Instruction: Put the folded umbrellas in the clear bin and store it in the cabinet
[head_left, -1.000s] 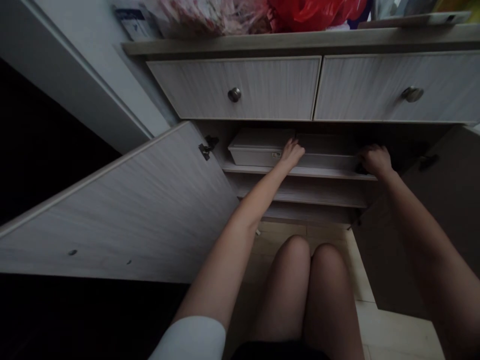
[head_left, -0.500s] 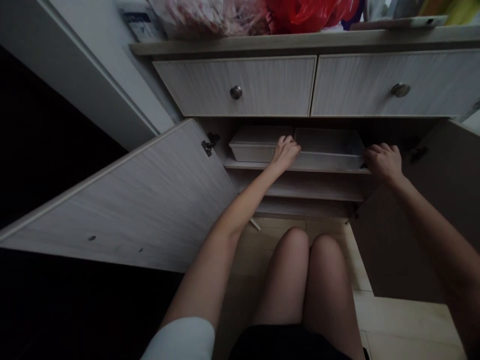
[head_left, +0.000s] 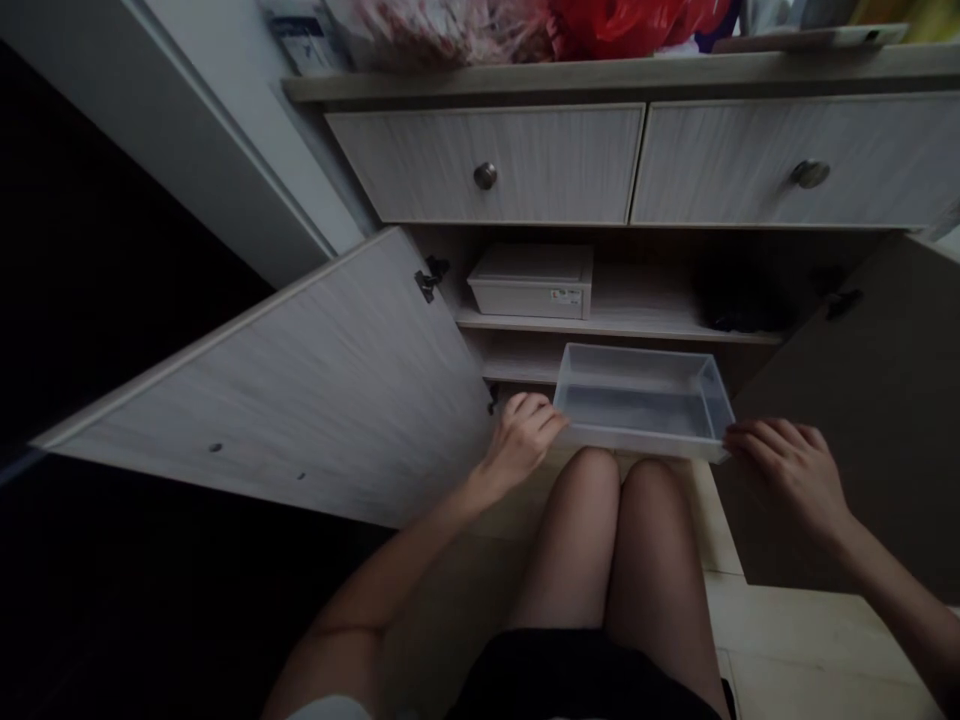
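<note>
Clear plastic tray (head_left: 641,405), rectangular and thin-walled, held at lower centre above the knees (head_left: 592,495). Left hand (head_left: 521,438) clasps its left end; right hand (head_left: 784,465) grips its right corner. Upper centre: white lidded box (head_left: 531,282) on laminate shelf (head_left: 622,328).

Cabinet open, tray (head_left: 637,405) out in front of its shelf (head_left: 622,327).

The left drawer (head_left: 487,165) and right drawer (head_left: 787,165) sat side by side under the cabinet's top (head_left: 637,78), with bags (head_left: 600,25) on it. A box (head_left: 531,285) stood at the shelf's left end, under the left drawer. The tray was just before the shelf's front edge, between the left hand (head_left: 521,440) and right hand (head_left: 784,470), above the knees (head_left: 600,490). The left door (head_left: 285,380) and right door (head_left: 847,420) stood open on either side.
</note>
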